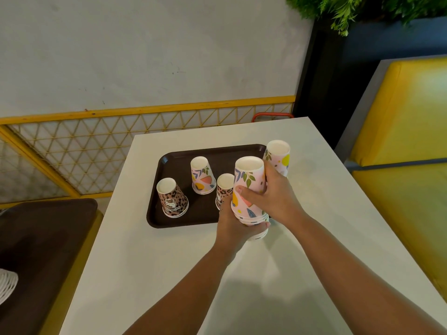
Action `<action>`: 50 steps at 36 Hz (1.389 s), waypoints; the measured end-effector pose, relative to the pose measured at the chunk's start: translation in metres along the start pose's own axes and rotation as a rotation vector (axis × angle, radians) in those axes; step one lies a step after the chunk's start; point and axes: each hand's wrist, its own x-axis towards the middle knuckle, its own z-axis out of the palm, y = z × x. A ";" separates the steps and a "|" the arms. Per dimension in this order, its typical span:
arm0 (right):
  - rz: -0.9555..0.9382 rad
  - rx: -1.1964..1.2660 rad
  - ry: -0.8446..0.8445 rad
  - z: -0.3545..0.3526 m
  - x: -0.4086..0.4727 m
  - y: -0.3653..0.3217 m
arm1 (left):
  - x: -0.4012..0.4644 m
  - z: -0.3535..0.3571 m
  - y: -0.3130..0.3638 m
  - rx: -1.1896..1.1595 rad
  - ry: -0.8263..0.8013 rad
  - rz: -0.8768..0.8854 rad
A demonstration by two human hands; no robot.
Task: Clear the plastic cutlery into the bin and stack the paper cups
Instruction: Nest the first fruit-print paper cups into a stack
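A stack of upside-down pink floral paper cups (248, 187) is held above the near right corner of a dark brown tray (179, 163). My left hand (233, 226) grips the stack's lower rims from below. My right hand (272, 194) wraps around the top cup's side. Behind my right hand stands another inverted floral cup (278, 155). On the tray stand an inverted floral cup (202, 175) and two inverted leopard-print cups, one at the left (171, 198) and one (223, 189) partly hidden by the stack. No plastic cutlery is in view.
The tray lies on a white table (314, 274) against a wall with a yellow mesh railing (96, 141). A second brown tray (36, 250) and a white ribbed object (7, 284) are at the left. A yellow bench seat (406, 146) is at the right.
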 end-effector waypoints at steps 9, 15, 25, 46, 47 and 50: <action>0.002 0.047 0.005 -0.003 0.002 0.000 | 0.001 -0.003 0.005 -0.057 -0.079 -0.036; 0.004 0.076 -0.012 -0.007 0.001 -0.004 | -0.001 0.000 0.008 -0.110 -0.070 -0.082; -0.006 0.121 0.003 -0.011 0.002 -0.005 | 0.000 -0.003 0.004 -0.141 -0.088 -0.118; -0.156 0.146 0.609 -0.049 0.062 -0.018 | 0.007 -0.004 -0.006 -0.090 -0.004 -0.178; -0.144 0.128 0.601 -0.047 0.064 -0.013 | 0.006 -0.004 -0.006 -0.086 -0.007 -0.179; -0.108 0.069 0.562 -0.039 0.064 0.001 | 0.007 -0.004 -0.006 -0.064 0.000 -0.172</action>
